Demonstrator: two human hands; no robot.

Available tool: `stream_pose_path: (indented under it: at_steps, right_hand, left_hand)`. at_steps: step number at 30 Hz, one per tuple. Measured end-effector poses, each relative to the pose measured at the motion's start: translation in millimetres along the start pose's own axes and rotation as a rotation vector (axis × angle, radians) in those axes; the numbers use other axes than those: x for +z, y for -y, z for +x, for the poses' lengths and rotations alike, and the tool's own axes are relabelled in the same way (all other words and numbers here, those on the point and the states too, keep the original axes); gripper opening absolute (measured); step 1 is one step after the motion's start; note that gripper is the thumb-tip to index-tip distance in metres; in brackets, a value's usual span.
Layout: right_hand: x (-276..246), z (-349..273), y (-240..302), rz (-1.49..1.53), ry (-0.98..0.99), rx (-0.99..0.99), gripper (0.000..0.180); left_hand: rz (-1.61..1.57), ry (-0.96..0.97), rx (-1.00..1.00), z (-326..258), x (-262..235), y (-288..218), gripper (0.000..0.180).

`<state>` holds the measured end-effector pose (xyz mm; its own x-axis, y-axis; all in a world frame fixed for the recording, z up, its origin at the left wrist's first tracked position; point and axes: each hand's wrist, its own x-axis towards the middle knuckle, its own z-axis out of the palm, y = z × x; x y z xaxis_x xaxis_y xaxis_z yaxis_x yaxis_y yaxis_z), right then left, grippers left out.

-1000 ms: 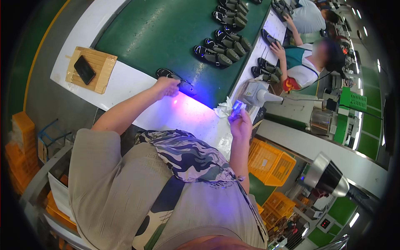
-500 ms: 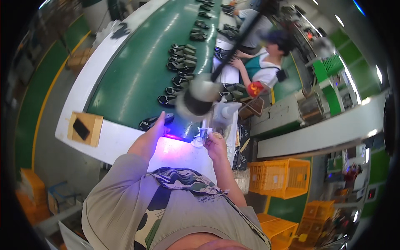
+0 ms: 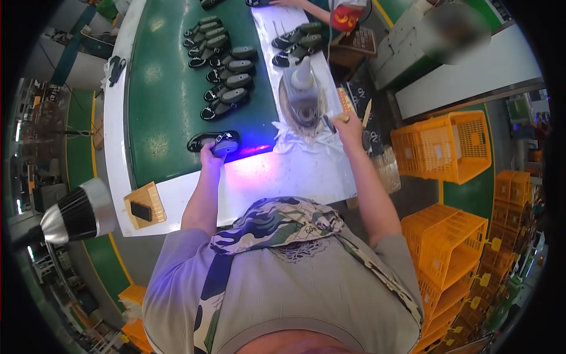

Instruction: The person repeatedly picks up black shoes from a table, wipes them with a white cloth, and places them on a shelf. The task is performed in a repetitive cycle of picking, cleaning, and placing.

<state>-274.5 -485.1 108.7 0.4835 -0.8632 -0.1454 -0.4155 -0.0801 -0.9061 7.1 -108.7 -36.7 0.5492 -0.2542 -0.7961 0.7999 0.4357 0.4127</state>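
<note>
My left hand (image 3: 211,156) is closed on the back end of a black sandal (image 3: 223,140) with a buckle and a grey-green shoe last inside. This sandal lies at the near end of the green conveyor belt (image 3: 156,112), beside a violet-pink glow. My right hand (image 3: 349,127) grips a small brush-like tool (image 3: 331,123) with a dark flat end; its exact kind is hard to make out. Close to that hand stands a smeared tray (image 3: 284,97) with a pale, spouted bottle (image 3: 303,75) in it. A crumpled white cloth (image 3: 290,139) lies in front.
Several more lasted sandals (image 3: 227,97) line the belt, and others (image 3: 299,44) rest on the white ledge. A phone (image 3: 141,211) lies on cardboard at left. A lamp (image 3: 79,209) stands left. Orange crates (image 3: 442,147) are at right. A co-worker's arm (image 3: 315,12) reaches in at the top.
My left hand has gone from reaching at the sandal to holding its back end. My right hand has moved right with the tool, away from the cloth. The view has turned.
</note>
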Motion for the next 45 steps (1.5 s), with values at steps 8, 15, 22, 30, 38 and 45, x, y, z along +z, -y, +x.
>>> stream_pose_path:
  at_steps: [8, 15, 22, 30, 38, 45]
  right_hand:
    - [40, 32, 2, -0.393, 0.069, -0.453, 0.015]
    - [64, 34, 2, -0.631, 0.145, -0.618, 0.003]
    - [75, 34, -4, -0.714, 0.167, -0.729, 0.007]
    - [78, 36, -10, -0.674, 0.193, -0.832, 0.01]
    - [74, 27, 7, -0.707, 0.141, -0.985, 0.003]
    - [65, 19, 13, -0.793, 0.203, -0.954, 0.003]
  left_hand:
    - [-0.058, 0.539, 0.031, -103, -16, 9, 0.055]
    - [0.0, 0.423, -0.007, -119, -24, 56, 0.052]
    - [-0.081, 0.154, 0.178, -91, -34, -34, 0.041]
    - [-0.291, 0.086, 0.327, -109, -40, -85, 0.036]
    - [-0.322, 0.169, 0.214, -146, 1, -45, 0.047]
    - [-0.041, 0.368, 0.332, -136, -4, -25, 0.038]
